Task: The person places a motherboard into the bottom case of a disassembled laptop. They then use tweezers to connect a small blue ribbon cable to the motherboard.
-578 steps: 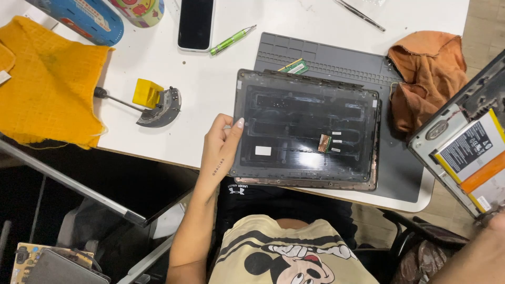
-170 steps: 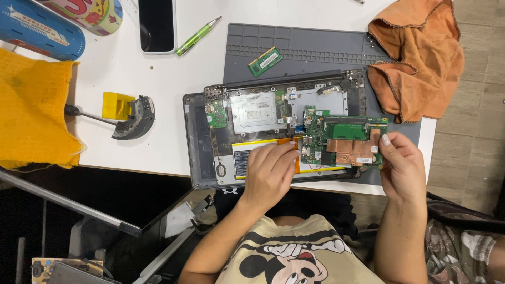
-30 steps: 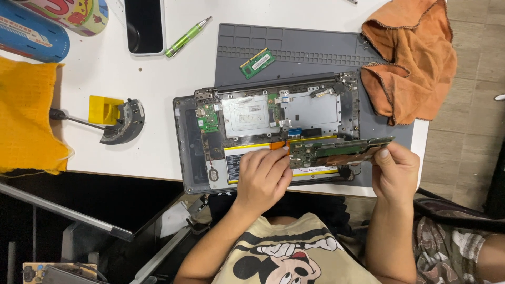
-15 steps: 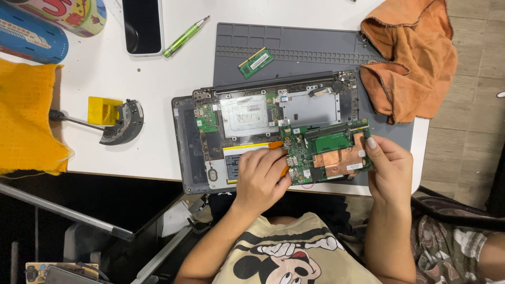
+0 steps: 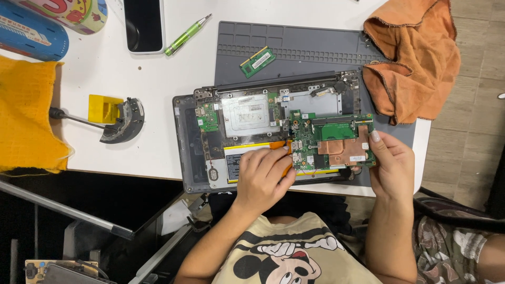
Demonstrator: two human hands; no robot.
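- Green circuit board (image 5: 330,142) with a copper-coloured plate lies flat over the right half of an opened laptop (image 5: 231,137), level with the case.
- Right hand (image 5: 392,168) comes up from the lower right, forearm nearly upright in the picture; its fingers pinch the board's right edge, thumb on the near side and fingertips on top by the copper plate.
- Left hand (image 5: 263,176) reaches in from below, wrist bent slightly right, palm down on the laptop's near part over the battery with its yellow stripe; its fingers curl toward the board's left edge by an orange strip. Whether they grip the strip or only press beside it cannot be told.
- Laptop sits at the table's (image 5: 158,79) front edge, its far part resting on a grey work mat (image 5: 294,44).
- On the mat, just beyond the laptop, lies a small green memory stick (image 5: 258,61).
- Orange cloth (image 5: 415,58) is bunched at the mat's right end, partly over the table's edge.
- Left of the laptop, well apart: a yellow block beside a grey round tool (image 5: 123,120) with a dark handle, and a yellow cloth (image 5: 26,115).
- At the far side: a green pen-like screwdriver (image 5: 187,35) and a dark phone (image 5: 143,23).
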